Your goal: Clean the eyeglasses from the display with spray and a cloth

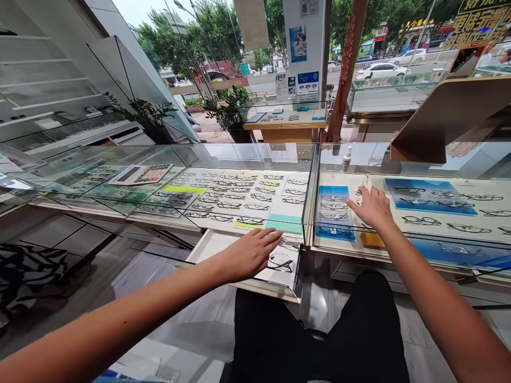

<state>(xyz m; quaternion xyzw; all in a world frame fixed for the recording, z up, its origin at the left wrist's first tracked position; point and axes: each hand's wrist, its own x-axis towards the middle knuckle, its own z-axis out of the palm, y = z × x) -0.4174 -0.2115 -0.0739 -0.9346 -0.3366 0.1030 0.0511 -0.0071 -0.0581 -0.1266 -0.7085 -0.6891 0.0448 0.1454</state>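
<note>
Left hand [247, 255], lower centre: fingers close together, grip cannot be told, over drawer [275, 290] with black-rimmed eyeglasses [284, 265] | Right hand [376, 208], right of centre: fingers partly apart, at white cloth [367, 183], grip unclear | Step, judged: handling at open drawer; lifting thin frames would call for a light pinch

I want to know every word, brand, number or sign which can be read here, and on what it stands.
"致" – first large character on the white pillar poster; the rest is unclear.
Too small, blurred or cut off to quote surely: the gold-lettered sign, the shop sign across the street, the blue-and-white poster, the printed sheet on the glass, the spray bottle.
</note>
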